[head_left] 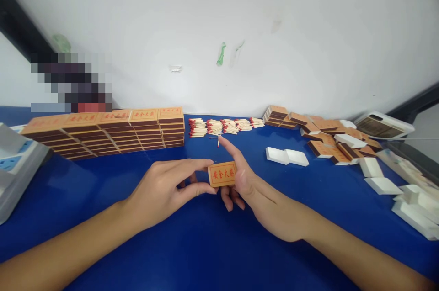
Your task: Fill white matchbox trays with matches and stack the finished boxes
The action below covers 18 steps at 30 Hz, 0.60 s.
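Note:
Between my two hands, above the blue table, is a matchbox (222,174) with red lettering on its orange top. My left hand (168,186) pinches its left end between thumb and fingers. At the right end, my right hand (245,181) grips the box, the index finger stretched forward and other fingers curled below. Whether the box holds matches is hidden. Just beyond the hands lie bunches of red-tipped matches (229,126) in a row, with a couple of loose matches (218,143) in front.
Stacked matchboxes (137,131) form a block at the left. On the right lie loose matchbox sleeves (322,147), several white trays (288,156) and a white-edged device (384,125) by the wall. A power strip (20,163) sits at the left edge.

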Each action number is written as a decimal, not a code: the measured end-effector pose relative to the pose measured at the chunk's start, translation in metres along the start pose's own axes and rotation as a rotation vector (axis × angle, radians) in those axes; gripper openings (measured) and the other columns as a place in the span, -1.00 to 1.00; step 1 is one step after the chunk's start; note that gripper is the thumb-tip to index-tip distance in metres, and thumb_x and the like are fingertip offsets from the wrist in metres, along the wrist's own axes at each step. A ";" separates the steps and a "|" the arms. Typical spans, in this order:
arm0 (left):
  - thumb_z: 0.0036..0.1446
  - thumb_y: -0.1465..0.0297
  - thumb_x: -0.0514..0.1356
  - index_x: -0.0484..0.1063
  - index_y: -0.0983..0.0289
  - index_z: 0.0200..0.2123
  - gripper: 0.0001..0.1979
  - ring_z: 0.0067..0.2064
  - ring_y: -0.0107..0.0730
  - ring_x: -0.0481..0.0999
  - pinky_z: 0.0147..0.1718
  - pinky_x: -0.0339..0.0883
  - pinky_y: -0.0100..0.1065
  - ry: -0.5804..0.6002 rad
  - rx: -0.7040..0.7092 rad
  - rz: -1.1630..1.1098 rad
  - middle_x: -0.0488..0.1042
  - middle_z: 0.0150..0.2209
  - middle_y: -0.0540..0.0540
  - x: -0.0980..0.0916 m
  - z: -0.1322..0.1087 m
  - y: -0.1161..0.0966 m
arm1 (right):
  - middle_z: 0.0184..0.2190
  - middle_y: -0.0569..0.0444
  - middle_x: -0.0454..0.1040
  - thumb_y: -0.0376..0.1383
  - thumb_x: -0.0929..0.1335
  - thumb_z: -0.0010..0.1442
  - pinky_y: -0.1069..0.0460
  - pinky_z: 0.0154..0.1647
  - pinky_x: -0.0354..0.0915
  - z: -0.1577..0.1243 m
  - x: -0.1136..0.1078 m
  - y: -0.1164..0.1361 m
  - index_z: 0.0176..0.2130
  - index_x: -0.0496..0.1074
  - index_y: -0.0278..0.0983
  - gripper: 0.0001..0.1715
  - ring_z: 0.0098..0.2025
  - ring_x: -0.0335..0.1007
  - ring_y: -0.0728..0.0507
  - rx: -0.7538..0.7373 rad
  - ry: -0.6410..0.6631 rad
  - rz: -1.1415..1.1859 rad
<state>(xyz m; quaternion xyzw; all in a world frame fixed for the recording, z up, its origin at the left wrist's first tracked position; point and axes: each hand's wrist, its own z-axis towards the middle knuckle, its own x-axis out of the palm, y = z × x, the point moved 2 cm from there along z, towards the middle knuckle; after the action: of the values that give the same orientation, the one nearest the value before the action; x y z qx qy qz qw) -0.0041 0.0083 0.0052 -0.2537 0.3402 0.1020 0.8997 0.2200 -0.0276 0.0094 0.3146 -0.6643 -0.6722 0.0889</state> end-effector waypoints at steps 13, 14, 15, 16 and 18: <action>0.34 0.28 0.35 0.48 0.21 0.19 -0.60 0.19 -0.04 0.57 0.21 0.48 -0.01 0.019 0.220 0.386 0.53 0.19 0.27 -0.033 0.020 0.003 | 0.00 -0.11 0.52 0.11 0.07 0.56 -0.16 -0.07 0.38 0.010 -0.042 -0.008 0.50 0.03 -0.21 -0.25 -0.11 0.50 -0.24 -0.220 -0.390 -0.588; 0.35 0.27 0.34 0.48 0.18 0.19 -0.61 0.22 -0.02 0.54 0.24 0.45 0.01 0.020 0.216 0.404 0.52 0.21 0.25 -0.041 0.024 0.002 | 0.00 -0.11 0.53 0.10 0.08 0.56 -0.16 -0.04 0.38 0.010 -0.044 -0.008 0.48 0.07 -0.22 -0.26 -0.08 0.50 -0.25 -0.213 -0.394 -0.598; 0.37 0.25 0.32 0.49 0.15 0.19 -0.63 0.24 -0.03 0.53 0.26 0.42 0.03 0.016 0.194 0.420 0.51 0.23 0.22 -0.049 0.028 0.002 | 0.00 -0.11 0.53 0.10 0.08 0.56 -0.17 -0.02 0.38 0.011 -0.045 -0.008 0.46 0.11 -0.23 -0.28 -0.05 0.51 -0.26 -0.207 -0.391 -0.605; 0.39 0.21 0.29 0.50 0.12 0.18 -0.66 0.24 -0.04 0.52 0.28 0.40 0.03 0.005 0.166 0.431 0.51 0.24 0.19 -0.060 0.032 0.001 | -0.01 -0.11 0.54 0.09 0.09 0.56 -0.18 0.00 0.37 0.011 -0.044 -0.008 0.45 0.15 -0.23 -0.29 -0.03 0.51 -0.27 -0.206 -0.379 -0.610; 0.43 0.12 0.22 0.54 0.10 0.12 -0.69 0.19 -0.08 0.55 0.21 0.45 -0.02 -0.014 0.073 0.480 0.51 0.23 0.13 -0.082 0.038 -0.001 | -0.01 -0.11 0.55 0.08 0.09 0.56 -0.19 0.03 0.37 0.011 -0.041 -0.005 0.42 0.20 -0.25 -0.31 -0.01 0.52 -0.28 -0.215 -0.346 -0.617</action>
<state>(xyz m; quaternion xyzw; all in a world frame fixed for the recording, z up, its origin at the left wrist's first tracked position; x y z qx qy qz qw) -0.0444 0.0263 0.0844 -0.1321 0.3880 0.3023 0.8606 0.2478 0.0040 0.0158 0.3708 -0.4689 -0.7765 -0.1991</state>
